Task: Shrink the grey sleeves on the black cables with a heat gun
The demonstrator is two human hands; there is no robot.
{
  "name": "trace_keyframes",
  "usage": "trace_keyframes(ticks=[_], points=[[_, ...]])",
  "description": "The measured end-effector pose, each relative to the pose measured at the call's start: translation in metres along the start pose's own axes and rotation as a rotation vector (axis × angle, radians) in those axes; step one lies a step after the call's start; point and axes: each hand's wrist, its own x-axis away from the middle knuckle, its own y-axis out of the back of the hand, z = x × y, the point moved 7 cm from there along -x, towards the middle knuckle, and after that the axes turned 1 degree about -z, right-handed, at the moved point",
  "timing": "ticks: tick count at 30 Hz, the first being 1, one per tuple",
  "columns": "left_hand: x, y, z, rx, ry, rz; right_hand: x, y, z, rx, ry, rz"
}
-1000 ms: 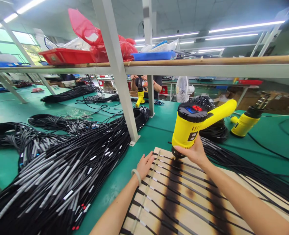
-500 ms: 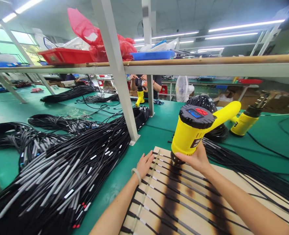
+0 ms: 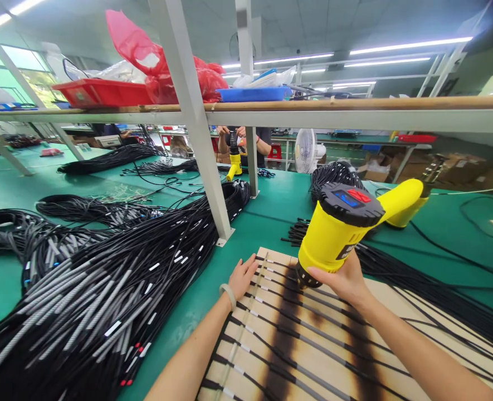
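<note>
Nearer the wearer and leaning more to the right than a second ago, the yellow heat gun [image 3: 327, 236] has shifted over the pale board [image 3: 254, 372], and its nozzle now stands above cables slightly lower in the row of dark cables [image 3: 228, 338]; it seems the heat is being led along the row, not kept at one spot. Fingers of the right hand [image 3: 346, 281] are clamped around the barrel, close to the nozzle end. Meanwhile the left hand [image 3: 242, 278] has stayed at the board's upper left edge, its fingers extended and slightly apart, resting there without gripping anything visible. Just left of the nozzle runs a scorched strip [image 3: 286, 328], crossing under the cables. All this lies on a green bench [image 3: 279, 189], with a large cable bundle [image 3: 104, 289] spread to the left, a black coil [image 3: 333, 178] behind, and a second heat gun [image 3: 403, 217] partly hidden by the first one's handle. Overhead, a shelf [image 3: 355, 104] carries a red tray [image 3: 99, 94] and a blue tray [image 3: 254, 94]. Farther off are a white fan [image 3: 307, 150] and a co-worker [image 3: 263, 147] with raised hands, near another yellow tool [image 3: 234, 164].
</note>
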Motion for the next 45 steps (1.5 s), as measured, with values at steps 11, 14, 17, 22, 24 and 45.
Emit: trace_keyframes(ticks=[11,14,17,22,24,45], points=[[0.032,0.022,-0.010,0.063,0.003,0.036,0.011,-0.002,-0.012,-0.013,-0.041,0.013],[0.042,0.018,-0.009,0.061,-0.025,0.060,0.012,-0.004,-0.015,-0.005,-0.054,0.015],[0.044,0.011,-0.006,0.027,-0.049,0.053,0.011,-0.005,-0.016,-0.018,-0.032,0.011],[0.042,0.008,0.000,0.010,-0.059,0.022,0.008,-0.011,-0.012,-0.035,0.019,0.011],[0.043,0.009,0.000,0.005,-0.050,0.020,0.008,-0.014,-0.011,-0.047,0.027,0.017],[0.048,0.009,-0.004,-0.006,-0.012,0.026,-0.003,-0.028,-0.005,0.008,0.002,0.054]])
